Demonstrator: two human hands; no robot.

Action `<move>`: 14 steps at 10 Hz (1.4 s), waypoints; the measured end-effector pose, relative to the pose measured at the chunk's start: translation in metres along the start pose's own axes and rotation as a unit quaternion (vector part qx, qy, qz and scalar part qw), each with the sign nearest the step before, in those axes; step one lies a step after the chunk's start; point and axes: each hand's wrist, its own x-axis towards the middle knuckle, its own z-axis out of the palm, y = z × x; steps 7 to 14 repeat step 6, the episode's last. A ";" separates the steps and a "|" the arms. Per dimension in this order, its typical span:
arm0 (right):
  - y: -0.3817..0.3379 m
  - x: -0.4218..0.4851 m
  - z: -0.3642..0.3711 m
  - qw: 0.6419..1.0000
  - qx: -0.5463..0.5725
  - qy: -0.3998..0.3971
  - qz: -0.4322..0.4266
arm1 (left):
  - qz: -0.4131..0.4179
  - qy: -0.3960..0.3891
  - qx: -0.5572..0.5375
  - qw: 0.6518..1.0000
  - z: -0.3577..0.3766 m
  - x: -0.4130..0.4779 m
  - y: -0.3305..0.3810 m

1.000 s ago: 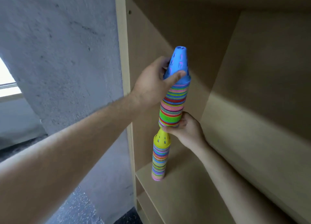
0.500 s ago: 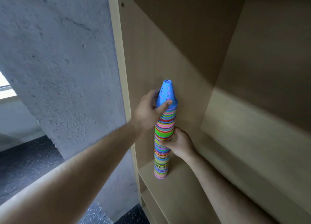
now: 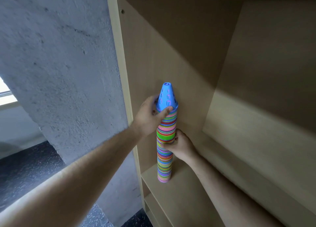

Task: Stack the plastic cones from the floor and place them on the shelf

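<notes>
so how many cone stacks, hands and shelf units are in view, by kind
cone stack: 1 (single cones too tightly nested to count)
hands: 2, left hand and right hand, both gripping the stack
shelf unit: 1
total: 4
</notes>
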 end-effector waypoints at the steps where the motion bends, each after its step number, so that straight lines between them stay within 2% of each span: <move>1: 0.004 0.004 0.001 1.000 0.005 0.005 -0.010 | -0.003 0.000 0.016 1.000 0.000 0.002 -0.005; 3: 0.021 0.012 0.006 0.999 0.022 0.005 -0.027 | -0.029 0.012 0.024 0.999 0.000 0.004 -0.016; 4: 0.018 -0.002 0.002 1.000 -0.007 0.010 -0.026 | -0.029 0.028 0.021 0.999 -0.002 -0.003 -0.021; 6: 0.024 -0.052 0.013 0.980 0.010 0.196 -0.008 | -0.030 0.073 0.013 0.997 -0.026 -0.025 -0.025; 14: 0.024 -0.052 0.013 0.980 0.010 0.196 -0.008 | -0.030 0.073 0.013 0.997 -0.026 -0.025 -0.025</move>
